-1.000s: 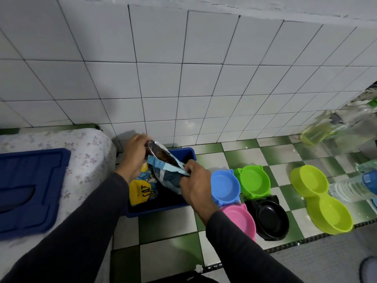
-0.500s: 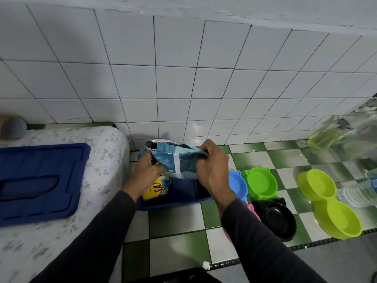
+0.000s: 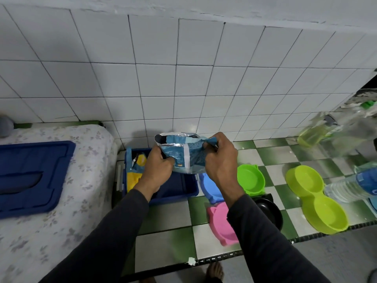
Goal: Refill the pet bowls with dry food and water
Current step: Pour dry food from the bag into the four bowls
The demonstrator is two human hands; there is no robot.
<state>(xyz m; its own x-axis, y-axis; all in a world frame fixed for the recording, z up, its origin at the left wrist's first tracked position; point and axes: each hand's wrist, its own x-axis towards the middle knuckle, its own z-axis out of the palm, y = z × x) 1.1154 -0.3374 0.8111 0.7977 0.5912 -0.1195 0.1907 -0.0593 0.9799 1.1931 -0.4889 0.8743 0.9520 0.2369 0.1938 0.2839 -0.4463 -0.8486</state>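
Both my hands hold a blue foil food bag [image 3: 186,153] above the dark blue bin [image 3: 179,190]. My left hand [image 3: 158,167] grips its lower left side and my right hand [image 3: 219,160] pinches its torn top right corner. The bag's mouth is open at the top left. On the tiled ledge to the right stand a blue bowl [image 3: 210,188], a green bowl [image 3: 250,179], a pink bowl [image 3: 219,223], a black bowl [image 3: 270,211] and a lime double bowl [image 3: 315,198]. A water bottle [image 3: 353,184] lies at the far right. My right arm hides parts of the blue, pink and black bowls.
A yellow food bag [image 3: 135,170] stands in the bin's left end. The bin's dark blue lid [image 3: 30,174] lies on a flowered cloth surface [image 3: 85,201] at the left. A bottle of yellow-green liquid [image 3: 314,135] lies at the back right. A white tiled wall rises behind.
Both hands have lifted the blue bag out of the bin and turned it more upright. The right hand moved from the bag's side to its top corner.
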